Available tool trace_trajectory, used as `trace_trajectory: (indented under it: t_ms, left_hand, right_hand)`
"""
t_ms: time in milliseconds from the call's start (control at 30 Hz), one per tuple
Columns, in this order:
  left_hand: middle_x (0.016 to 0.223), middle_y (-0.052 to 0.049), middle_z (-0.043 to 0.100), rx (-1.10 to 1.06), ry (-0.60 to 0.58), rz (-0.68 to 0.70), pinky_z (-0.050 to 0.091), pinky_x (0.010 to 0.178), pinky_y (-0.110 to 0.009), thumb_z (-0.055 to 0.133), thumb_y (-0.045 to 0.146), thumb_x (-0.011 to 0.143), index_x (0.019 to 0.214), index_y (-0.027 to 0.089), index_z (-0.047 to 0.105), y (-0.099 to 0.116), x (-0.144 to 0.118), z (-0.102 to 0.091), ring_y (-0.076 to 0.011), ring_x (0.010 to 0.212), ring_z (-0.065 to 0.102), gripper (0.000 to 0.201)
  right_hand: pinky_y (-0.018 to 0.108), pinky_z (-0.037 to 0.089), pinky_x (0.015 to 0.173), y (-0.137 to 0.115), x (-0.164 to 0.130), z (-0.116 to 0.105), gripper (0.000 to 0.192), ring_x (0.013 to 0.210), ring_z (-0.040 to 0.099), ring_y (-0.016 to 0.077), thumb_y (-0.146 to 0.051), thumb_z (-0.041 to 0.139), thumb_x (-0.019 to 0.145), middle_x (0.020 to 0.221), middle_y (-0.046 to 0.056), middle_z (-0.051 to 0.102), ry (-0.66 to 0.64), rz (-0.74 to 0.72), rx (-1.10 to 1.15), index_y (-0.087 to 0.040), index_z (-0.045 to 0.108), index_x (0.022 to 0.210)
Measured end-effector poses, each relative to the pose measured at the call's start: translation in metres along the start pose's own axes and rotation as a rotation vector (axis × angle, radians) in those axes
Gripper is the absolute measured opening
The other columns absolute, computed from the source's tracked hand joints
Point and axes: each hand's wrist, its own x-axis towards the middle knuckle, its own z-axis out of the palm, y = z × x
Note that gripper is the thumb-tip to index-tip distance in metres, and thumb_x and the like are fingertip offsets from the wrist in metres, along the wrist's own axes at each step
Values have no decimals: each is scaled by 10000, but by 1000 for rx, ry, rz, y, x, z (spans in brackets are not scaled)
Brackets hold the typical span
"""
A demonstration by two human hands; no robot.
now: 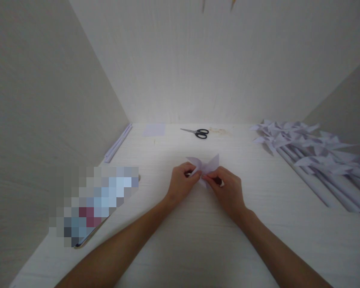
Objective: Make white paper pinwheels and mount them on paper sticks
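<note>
Between my hands, over the middle of the white table, is a white paper pinwheel (pixel 211 165) with pointed blades spreading upward. My left hand (pixel 183 180) pinches it from the left, thumb near its centre. From the other side my right hand (pixel 228 186) has thumb and fingertips closed at the pinwheel's centre, meeting the left thumb. Whether a small part such as a pin sits between the right fingertips cannot be made out. The lower part of the pinwheel is partly hidden by the fingers.
Scissors with black handles (pixel 201 133) lie near the back wall. A square paper sheet (pixel 154 130) and some rolled paper sticks (pixel 118 143) lie back left. A blurred-out device (pixel 105 200) is at left. Several paper pinwheels on sticks (pixel 306 148) are piled at right. Walls enclose the table.
</note>
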Motion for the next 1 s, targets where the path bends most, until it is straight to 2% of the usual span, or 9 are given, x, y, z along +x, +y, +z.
trace_trajectory:
  t_ms: [167, 300, 367, 467, 700, 1000]
  left_hand:
    - [588, 11, 520, 0, 8, -28, 376, 546, -212, 520, 195, 645, 553, 127, 568, 1, 0, -1, -100, 583, 481, 123]
    - [607, 8, 534, -46, 13, -49, 388, 570, -219, 517, 207, 641, 573, 128, 573, 0, 1, -2, -104, 602, 493, 118]
    - [608, 14, 526, -65, 25, -55, 386, 569, -214, 511, 207, 644, 564, 130, 560, 0, 1, -2, -98, 595, 486, 121]
    - [562, 31, 482, -54, 59, -69, 366, 540, -204, 508, 213, 650, 542, 137, 527, -1, 2, -4, -86, 559, 453, 133]
    - [499, 58, 377, -35, 112, -70, 309, 503, -196, 522, 227, 648, 483, 146, 436, -4, 4, -4, -66, 502, 370, 203]
    - [576, 33, 499, -118, 46, -95, 359, 558, -203, 539, 243, 646, 552, 133, 539, 0, 2, -3, -84, 567, 457, 144]
  right_hand:
    - [211, 368, 455, 1, 1, 1, 166, 469, 455, 94, -226, 572, 709, 518, -14, 509, -1, 17, -41, -161, 525, 564]
    - [220, 415, 498, -2, 2, -1, 58, 522, 504, 108, -170, 562, 707, 587, 6, 554, -9, -34, 33, -166, 575, 650]
    - [232, 443, 544, -3, 1, -2, 70, 577, 534, 119, -140, 538, 715, 641, 20, 583, -1, -57, 78, -177, 589, 685]
    - [242, 461, 585, -3, -1, -2, 114, 628, 550, 126, -114, 507, 724, 690, 34, 598, 4, -70, 108, -180, 599, 722]
    - [228, 452, 552, -2, -3, -2, 89, 569, 523, 107, -121, 505, 733, 641, 30, 575, 31, -101, 43, -155, 587, 726]
    - [235, 446, 527, -4, -1, -2, 92, 538, 517, 107, -123, 505, 730, 606, 16, 559, 102, -75, 14, -174, 572, 690]
